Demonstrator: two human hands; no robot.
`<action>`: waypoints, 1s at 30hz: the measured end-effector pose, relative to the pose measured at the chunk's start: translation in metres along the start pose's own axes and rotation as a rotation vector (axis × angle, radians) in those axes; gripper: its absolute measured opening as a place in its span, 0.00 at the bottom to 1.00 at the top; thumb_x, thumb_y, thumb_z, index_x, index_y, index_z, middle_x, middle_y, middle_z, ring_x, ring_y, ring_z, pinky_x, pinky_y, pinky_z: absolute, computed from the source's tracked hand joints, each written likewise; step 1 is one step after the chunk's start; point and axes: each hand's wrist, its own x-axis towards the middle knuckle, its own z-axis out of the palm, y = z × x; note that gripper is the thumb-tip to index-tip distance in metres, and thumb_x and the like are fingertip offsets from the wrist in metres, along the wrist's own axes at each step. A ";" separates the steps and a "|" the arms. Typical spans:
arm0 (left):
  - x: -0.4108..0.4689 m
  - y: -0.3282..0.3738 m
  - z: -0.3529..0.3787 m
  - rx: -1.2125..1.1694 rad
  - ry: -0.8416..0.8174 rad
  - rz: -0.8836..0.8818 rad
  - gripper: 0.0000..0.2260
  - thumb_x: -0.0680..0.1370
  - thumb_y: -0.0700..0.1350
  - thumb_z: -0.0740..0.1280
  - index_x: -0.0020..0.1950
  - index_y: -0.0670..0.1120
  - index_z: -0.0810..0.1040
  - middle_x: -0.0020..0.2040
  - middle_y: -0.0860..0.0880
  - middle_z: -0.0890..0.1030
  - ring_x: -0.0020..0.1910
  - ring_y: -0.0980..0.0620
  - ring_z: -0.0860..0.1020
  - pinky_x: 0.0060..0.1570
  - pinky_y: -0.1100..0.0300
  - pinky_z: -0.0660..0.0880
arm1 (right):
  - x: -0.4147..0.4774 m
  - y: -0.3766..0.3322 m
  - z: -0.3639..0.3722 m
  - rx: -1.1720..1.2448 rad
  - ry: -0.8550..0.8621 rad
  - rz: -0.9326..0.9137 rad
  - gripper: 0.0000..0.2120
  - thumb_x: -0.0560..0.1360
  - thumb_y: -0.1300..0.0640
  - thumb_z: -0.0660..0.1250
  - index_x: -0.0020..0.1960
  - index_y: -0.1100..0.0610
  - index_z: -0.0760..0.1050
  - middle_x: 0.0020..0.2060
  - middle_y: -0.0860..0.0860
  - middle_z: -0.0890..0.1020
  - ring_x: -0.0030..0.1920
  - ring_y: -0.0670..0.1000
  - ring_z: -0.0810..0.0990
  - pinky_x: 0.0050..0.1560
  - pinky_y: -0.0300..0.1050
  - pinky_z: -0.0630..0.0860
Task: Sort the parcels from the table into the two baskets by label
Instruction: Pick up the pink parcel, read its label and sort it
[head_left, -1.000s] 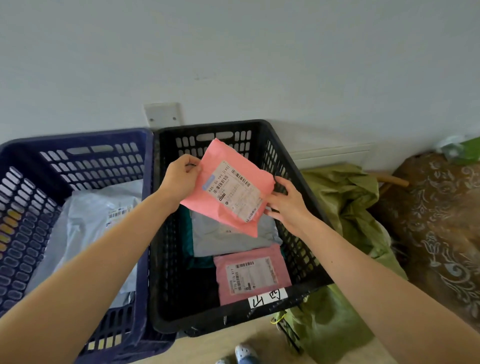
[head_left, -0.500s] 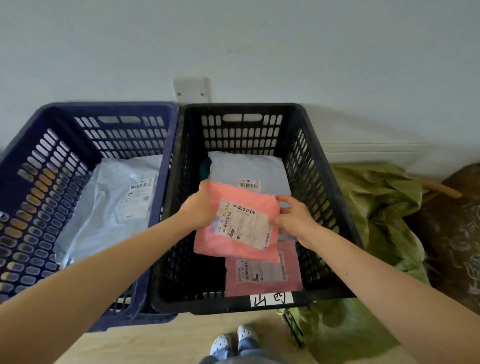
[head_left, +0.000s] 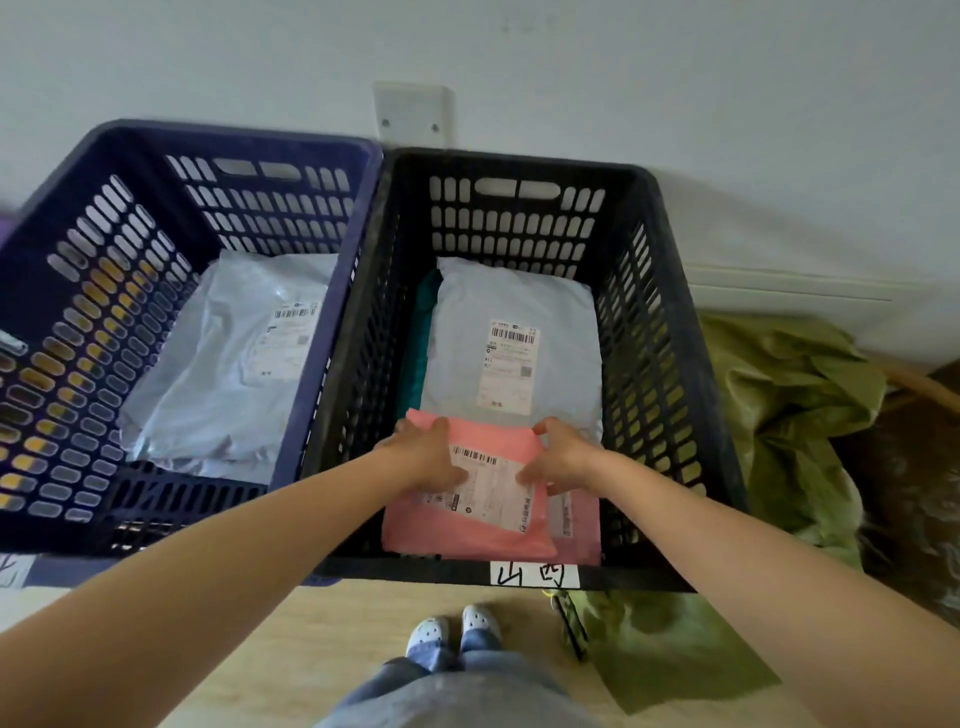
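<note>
Blue basket, cut off at left, holds a crumpled grey parcel. Black basket: flat grey parcel at back hides something teal. Pink parcel lies in front, covering a second pink parcel. My left hand and right hand grip its top corners; label print unreadable.

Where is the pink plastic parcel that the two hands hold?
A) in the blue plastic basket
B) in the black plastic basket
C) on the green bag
B: the left hand and right hand hold the pink plastic parcel inside the black plastic basket.
</note>
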 end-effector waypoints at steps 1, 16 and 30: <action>0.001 -0.001 0.002 0.020 -0.016 -0.007 0.36 0.77 0.57 0.66 0.77 0.49 0.51 0.73 0.36 0.55 0.68 0.37 0.66 0.65 0.47 0.69 | 0.001 0.001 0.002 -0.038 -0.013 -0.002 0.33 0.71 0.68 0.72 0.71 0.59 0.61 0.61 0.57 0.74 0.60 0.58 0.76 0.55 0.55 0.80; 0.001 -0.006 0.018 0.311 0.037 -0.013 0.34 0.76 0.55 0.69 0.75 0.46 0.56 0.70 0.36 0.61 0.64 0.39 0.70 0.59 0.47 0.74 | 0.012 0.010 0.015 -0.515 -0.106 -0.160 0.34 0.72 0.58 0.73 0.72 0.59 0.61 0.64 0.56 0.73 0.62 0.57 0.74 0.60 0.50 0.74; 0.010 -0.004 0.017 0.646 -0.091 0.160 0.49 0.71 0.53 0.75 0.79 0.57 0.41 0.76 0.37 0.55 0.72 0.37 0.63 0.64 0.42 0.69 | 0.019 0.015 0.017 -1.053 -0.221 -0.485 0.51 0.71 0.50 0.74 0.79 0.45 0.40 0.79 0.50 0.40 0.78 0.55 0.46 0.74 0.56 0.55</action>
